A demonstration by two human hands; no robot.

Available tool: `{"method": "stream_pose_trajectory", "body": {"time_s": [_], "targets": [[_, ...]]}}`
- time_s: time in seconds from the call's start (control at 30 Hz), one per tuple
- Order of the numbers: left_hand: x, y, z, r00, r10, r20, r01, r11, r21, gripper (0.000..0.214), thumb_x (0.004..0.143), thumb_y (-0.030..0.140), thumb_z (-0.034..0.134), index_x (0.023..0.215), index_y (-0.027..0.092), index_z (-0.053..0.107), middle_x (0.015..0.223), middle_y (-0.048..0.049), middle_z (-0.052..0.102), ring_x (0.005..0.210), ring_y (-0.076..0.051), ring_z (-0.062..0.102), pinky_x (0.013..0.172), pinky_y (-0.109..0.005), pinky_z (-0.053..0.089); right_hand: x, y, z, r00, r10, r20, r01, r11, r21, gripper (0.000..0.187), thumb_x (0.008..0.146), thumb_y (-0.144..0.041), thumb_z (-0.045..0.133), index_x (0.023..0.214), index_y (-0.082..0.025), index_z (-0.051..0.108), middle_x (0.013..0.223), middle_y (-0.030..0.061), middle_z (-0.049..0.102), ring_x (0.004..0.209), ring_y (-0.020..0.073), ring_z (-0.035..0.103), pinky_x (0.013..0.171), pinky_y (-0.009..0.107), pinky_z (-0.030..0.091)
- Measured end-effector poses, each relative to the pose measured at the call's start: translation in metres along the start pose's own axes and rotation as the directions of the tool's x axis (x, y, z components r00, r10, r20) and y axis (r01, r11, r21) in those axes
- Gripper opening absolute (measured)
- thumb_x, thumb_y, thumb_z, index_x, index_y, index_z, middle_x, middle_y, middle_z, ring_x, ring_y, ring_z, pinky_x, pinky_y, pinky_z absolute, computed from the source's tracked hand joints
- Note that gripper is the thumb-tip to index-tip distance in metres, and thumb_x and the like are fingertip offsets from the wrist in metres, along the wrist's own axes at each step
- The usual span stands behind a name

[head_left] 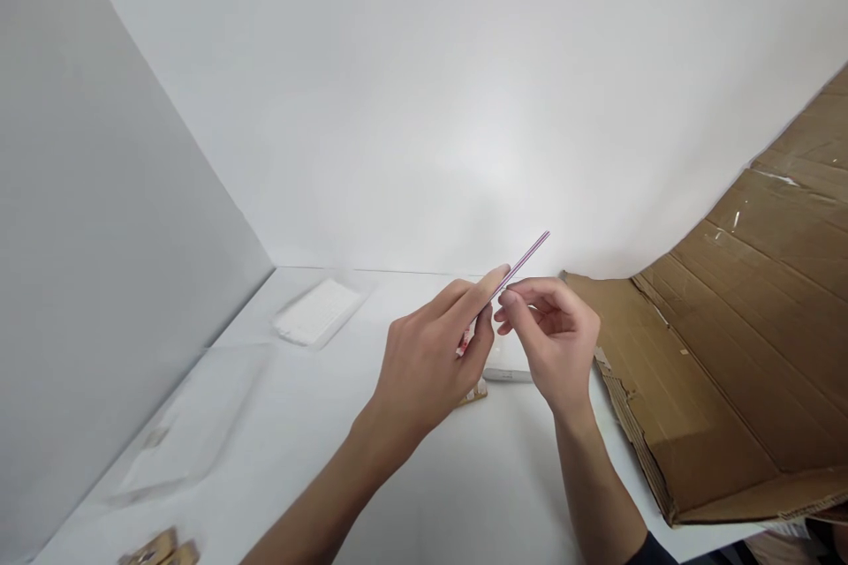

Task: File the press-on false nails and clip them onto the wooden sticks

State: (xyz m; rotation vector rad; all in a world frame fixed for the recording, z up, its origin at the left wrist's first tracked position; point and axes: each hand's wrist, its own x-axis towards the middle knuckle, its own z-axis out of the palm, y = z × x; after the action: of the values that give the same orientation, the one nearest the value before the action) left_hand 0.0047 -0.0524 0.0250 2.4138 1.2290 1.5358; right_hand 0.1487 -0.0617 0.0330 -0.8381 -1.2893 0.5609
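My left hand is closed around a thin, straight-edged purple-and-white object. It slants up to the right past my fingers, and I see it nearly edge-on, so its kind does not show. A bit of red-and-white print shows between the fingers of that hand. Close beside it, my right hand pinches thumb and forefinger together at the object's lower side. Whatever lies in that pinch is too small to make out. Under the hands, partly covered, are a white flat item and a small brown piece.
A large opened cardboard box takes up the right side. At the left lie a white pack in clear wrapping and a clear plastic bag. Small brown pieces sit at the near left edge. White walls stand behind and left.
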Motion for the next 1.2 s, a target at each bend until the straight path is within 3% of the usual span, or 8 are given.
{"method": "stream_pose_trajectory", "body": {"time_s": [0.53, 0.8, 1.0, 1.2], "targets": [[-0.004, -0.0059, 0.0075, 0.999, 0.049, -0.014, -0.047, 0.992, 0.118, 0.048, 0.104, 0.012, 0.05, 0.146, 0.031, 0.064, 0.094, 0.0017, 0.072, 0.061, -0.006, 0.057, 0.052, -0.019, 0.038, 0.004, 0.0041, 0.0013, 0.993, 0.114, -0.024, -0.112, 0.991, 0.075, 0.011, 0.089, -0.027, 0.079, 0.081, -0.02, 0.075, 0.065, 0.0002, 0.074, 0.054, 0.0161, 0.071, 0.051, 0.028, 0.062], [-0.005, -0.0049, 0.0099, 1.0, 0.012, 0.007, -0.013, 0.996, 0.085, 0.051, 0.104, 0.012, 0.049, 0.149, 0.033, 0.062, 0.095, 0.0016, 0.071, 0.058, -0.006, 0.054, 0.053, -0.018, 0.04, 0.0061, 0.0081, -0.0007, 0.99, 0.14, -0.019, -0.137, 0.987, 0.087, 0.011, 0.087, -0.027, 0.08, 0.079, -0.02, 0.077, 0.063, -0.0004, 0.071, 0.051, 0.0142, 0.066, 0.05, 0.027, 0.06], [-0.0037, -0.0021, 0.0079, 1.0, -0.02, 0.02, 0.02, 0.999, 0.025, 0.046, 0.104, 0.012, 0.05, 0.145, 0.028, 0.065, 0.093, 0.0006, 0.07, 0.058, -0.006, 0.051, 0.055, -0.018, 0.043, 0.0057, 0.0057, 0.0005, 0.989, 0.147, -0.013, -0.145, 0.985, 0.089, 0.013, 0.087, -0.028, 0.079, 0.077, -0.019, 0.077, 0.061, -0.0001, 0.07, 0.05, 0.0147, 0.066, 0.051, 0.028, 0.06], [-0.0043, -0.004, 0.0098, 1.0, 0.002, 0.004, -0.002, 0.999, 0.032, 0.048, 0.103, 0.01, 0.05, 0.145, 0.028, 0.065, 0.093, 0.0007, 0.07, 0.058, -0.006, 0.05, 0.055, -0.019, 0.042, 0.0059, 0.0053, 0.0008, 0.99, 0.134, -0.039, -0.13, 0.987, 0.092, 0.012, 0.087, -0.026, 0.078, 0.077, -0.019, 0.077, 0.061, -0.0001, 0.07, 0.051, 0.0149, 0.066, 0.051, 0.028, 0.06]]}}
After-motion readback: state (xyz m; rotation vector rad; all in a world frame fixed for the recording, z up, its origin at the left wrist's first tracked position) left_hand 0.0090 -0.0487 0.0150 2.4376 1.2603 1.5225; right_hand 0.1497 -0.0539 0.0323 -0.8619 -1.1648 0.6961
